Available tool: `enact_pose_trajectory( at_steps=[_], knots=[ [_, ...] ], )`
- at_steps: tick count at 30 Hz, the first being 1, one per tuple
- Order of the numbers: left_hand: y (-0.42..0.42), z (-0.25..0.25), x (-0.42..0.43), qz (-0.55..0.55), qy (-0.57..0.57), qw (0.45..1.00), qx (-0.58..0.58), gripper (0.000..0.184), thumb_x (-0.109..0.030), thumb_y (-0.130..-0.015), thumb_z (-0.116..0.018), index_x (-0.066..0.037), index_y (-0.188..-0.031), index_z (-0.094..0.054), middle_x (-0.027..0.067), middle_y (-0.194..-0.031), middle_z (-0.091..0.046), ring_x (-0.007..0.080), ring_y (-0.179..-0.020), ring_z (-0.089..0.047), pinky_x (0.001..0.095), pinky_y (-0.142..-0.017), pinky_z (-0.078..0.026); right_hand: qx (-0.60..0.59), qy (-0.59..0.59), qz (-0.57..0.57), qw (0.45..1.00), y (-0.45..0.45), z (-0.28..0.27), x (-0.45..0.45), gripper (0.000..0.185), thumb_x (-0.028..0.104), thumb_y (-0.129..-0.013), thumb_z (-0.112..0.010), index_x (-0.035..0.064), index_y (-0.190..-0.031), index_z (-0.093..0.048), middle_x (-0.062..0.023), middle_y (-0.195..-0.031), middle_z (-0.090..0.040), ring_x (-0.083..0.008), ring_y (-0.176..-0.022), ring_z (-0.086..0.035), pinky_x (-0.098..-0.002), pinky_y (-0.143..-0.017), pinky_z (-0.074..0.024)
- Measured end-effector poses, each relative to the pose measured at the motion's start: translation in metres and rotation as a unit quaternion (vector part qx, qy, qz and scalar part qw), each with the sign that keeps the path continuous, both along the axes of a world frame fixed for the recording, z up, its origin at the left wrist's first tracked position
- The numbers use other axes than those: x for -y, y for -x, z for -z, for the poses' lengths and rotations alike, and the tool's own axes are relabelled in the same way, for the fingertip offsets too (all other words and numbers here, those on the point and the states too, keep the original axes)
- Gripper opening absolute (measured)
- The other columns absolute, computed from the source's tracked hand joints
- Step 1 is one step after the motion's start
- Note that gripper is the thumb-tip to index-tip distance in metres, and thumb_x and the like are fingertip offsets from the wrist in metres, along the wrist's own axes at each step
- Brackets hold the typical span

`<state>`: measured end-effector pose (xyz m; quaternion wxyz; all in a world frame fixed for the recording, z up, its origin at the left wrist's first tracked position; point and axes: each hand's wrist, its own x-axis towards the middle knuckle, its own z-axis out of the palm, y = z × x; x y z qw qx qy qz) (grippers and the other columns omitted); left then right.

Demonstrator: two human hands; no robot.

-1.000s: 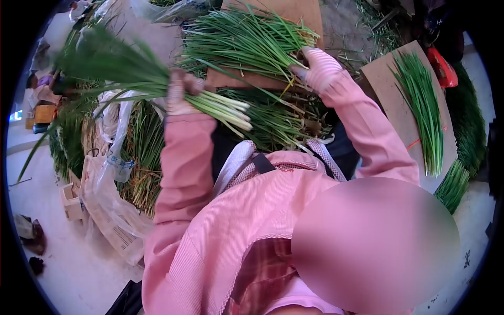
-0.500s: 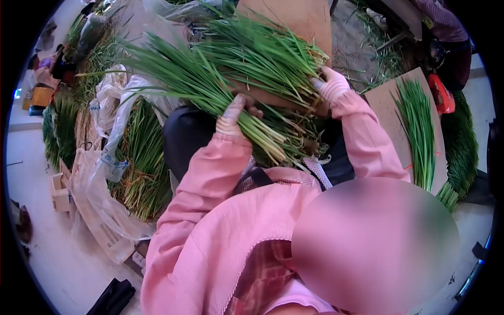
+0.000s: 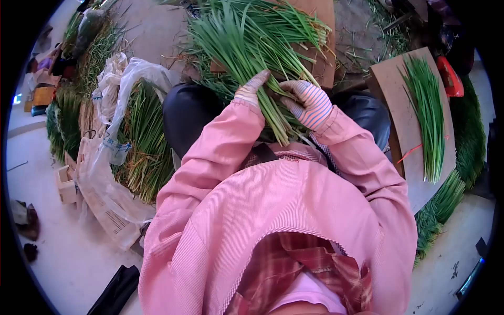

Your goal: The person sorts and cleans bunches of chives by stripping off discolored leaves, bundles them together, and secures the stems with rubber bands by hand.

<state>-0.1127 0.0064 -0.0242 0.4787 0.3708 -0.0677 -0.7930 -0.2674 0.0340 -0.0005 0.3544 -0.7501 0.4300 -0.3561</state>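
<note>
My left hand (image 3: 253,89), in a striped glove with bare-looking fingertips, is wrapped round a bunch of garlic chives (image 3: 231,55). The long green leaves fan away from me and the pale stem ends point down toward my lap. Close on the right, my right hand (image 3: 310,102), in a striped glove, has its fingers closed on stalks at the side of the same bunch. Beyond both hands, a pile of more chives (image 3: 294,26) lies on a brown board (image 3: 321,63), its stem ends to the right.
At my right, a tied-looking bundle (image 3: 425,121) lies on a slanted board (image 3: 386,79) beside a red string (image 3: 409,152). Stacked greens (image 3: 467,136) stand behind it. To my left are a heap of chives (image 3: 142,142), clear plastic (image 3: 131,71) and a pale crate (image 3: 102,210).
My right hand has left the pile's stem ends and come down to the left, beside my left hand. The held bunch has moved right and turned more upright.
</note>
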Motion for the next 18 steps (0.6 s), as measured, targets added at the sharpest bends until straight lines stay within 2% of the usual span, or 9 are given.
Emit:
enact_pose_trajectory(
  at_steps=[1, 2, 3, 6, 7, 9, 11, 13, 18],
  knots=[
    [-0.003, 0.001, 0.000, 0.029, 0.018, 0.996, -0.081, 0.036, -0.023, -0.075, -0.061, -0.007, -0.105, -0.052, 0.0121, -0.096, -0.058, 0.0281, -0.085, -0.055, 0.0405, -0.075, -0.047, 0.083, 0.014, -0.008, 0.996, -0.005, -0.002, -0.001, 0.024, 0.010, -0.075, -0.060, 0.0039, -0.097, -0.052, -0.0080, -0.073, -0.055, -0.0179, -0.066, -0.054, -0.0277, -0.060, -0.0438],
    [-0.006, 0.000, -0.003, 0.012, 0.026, 0.996, -0.083, 0.034, -0.019, -0.076, -0.059, -0.004, -0.106, -0.051, 0.0130, -0.097, -0.057, 0.0280, -0.087, -0.055, 0.0404, -0.079, -0.046, 0.117, -0.114, -0.005, 0.987, -0.006, -0.007, -0.004, 0.023, 0.012, -0.076, -0.060, 0.0040, -0.096, -0.052, -0.0042, -0.071, -0.052, -0.0130, -0.064, -0.048, -0.0253, -0.060, -0.0416],
    [-0.009, 0.002, -0.004, 0.012, 0.024, 0.997, -0.079, 0.034, -0.019, -0.076, -0.059, -0.004, -0.106, -0.051, 0.0130, -0.097, -0.057, 0.0280, -0.087, -0.055, 0.0404, -0.079, -0.046, 0.078, -0.186, -0.002, 0.979, -0.004, -0.016, -0.005, 0.030, 0.007, -0.076, -0.061, 0.0030, -0.103, -0.050, -0.0010, -0.084, -0.053, -0.0085, -0.081, -0.048, -0.0224, -0.073, -0.0401],
    [-0.019, 0.011, 0.010, 0.004, 0.184, 0.982, 0.034, 0.036, -0.018, -0.074, -0.062, -0.004, -0.105, -0.052, 0.0124, -0.097, -0.057, 0.0274, -0.084, -0.056, 0.0402, -0.076, -0.048, 0.130, -0.247, 0.025, 0.960, -0.012, 0.000, 0.008, 0.032, 0.013, -0.077, -0.061, 0.0014, -0.104, -0.049, -0.0024, -0.086, -0.053, -0.0083, -0.080, -0.047, -0.0230, -0.072, -0.0400],
    [-0.024, 0.014, 0.016, 0.005, 0.184, 0.982, 0.036, 0.036, -0.018, -0.074, -0.062, -0.004, -0.105, -0.052, 0.0124, -0.097, -0.057, 0.0274, -0.084, -0.056, 0.0402, -0.076, -0.048, 0.132, -0.248, 0.025, 0.959, -0.013, 0.003, 0.013, 0.032, 0.013, -0.077, -0.061, 0.0014, -0.104, -0.049, -0.0024, -0.086, -0.053, -0.0083, -0.080, -0.047, -0.0230, -0.072, -0.0400],
    [-0.031, 0.020, 0.021, 0.006, 0.202, 0.964, 0.172, 0.033, -0.009, -0.070, -0.066, -0.006, -0.101, -0.055, 0.0058, -0.091, -0.059, 0.0199, -0.079, -0.057, 0.0343, -0.069, -0.049, 0.130, -0.235, -0.037, 0.963, -0.015, 0.006, 0.021, 0.032, 0.014, -0.078, -0.060, 0.0004, -0.104, -0.049, -0.0027, -0.087, -0.054, -0.0075, -0.079, -0.047, -0.0224, -0.071, -0.0402],
    [-0.025, -0.006, 0.016, -0.050, 0.145, 0.975, 0.162, 0.031, -0.008, -0.069, -0.066, -0.006, -0.098, -0.056, 0.0062, -0.090, -0.059, 0.0198, -0.078, -0.057, 0.0342, -0.069, -0.049, 0.176, -0.269, -0.024, 0.947, -0.021, -0.004, 0.021, 0.026, 0.018, -0.082, -0.056, 0.0004, -0.101, -0.052, -0.0010, -0.082, -0.055, -0.0064, -0.076, -0.047, -0.0211, -0.068, -0.0403],
    [-0.026, -0.006, 0.015, -0.059, 0.146, 0.977, 0.141, 0.031, -0.009, -0.070, -0.066, -0.006, -0.098, -0.056, 0.0070, -0.091, -0.059, 0.0211, -0.078, -0.057, 0.0352, -0.070, -0.049, 0.183, -0.256, -0.009, 0.949, -0.024, -0.004, 0.024, 0.025, 0.020, -0.082, -0.055, 0.0015, -0.099, -0.053, 0.0001, -0.080, -0.055, -0.0062, -0.075, -0.047, -0.0209, -0.066, -0.0405],
    [-0.027, 0.006, 0.014, -0.056, 0.149, 0.984, 0.080, 0.030, -0.012, -0.071, -0.065, -0.006, -0.098, -0.055, 0.0089, -0.092, -0.059, 0.0242, -0.078, -0.057, 0.0379, -0.072, -0.049, 0.299, -0.362, 0.072, 0.880, -0.032, 0.007, 0.029, 0.021, 0.017, -0.079, -0.060, 0.0052, -0.095, -0.056, 0.0022, -0.079, -0.055, -0.0063, -0.073, -0.051, -0.0206, -0.064, -0.0433]
  ],
)
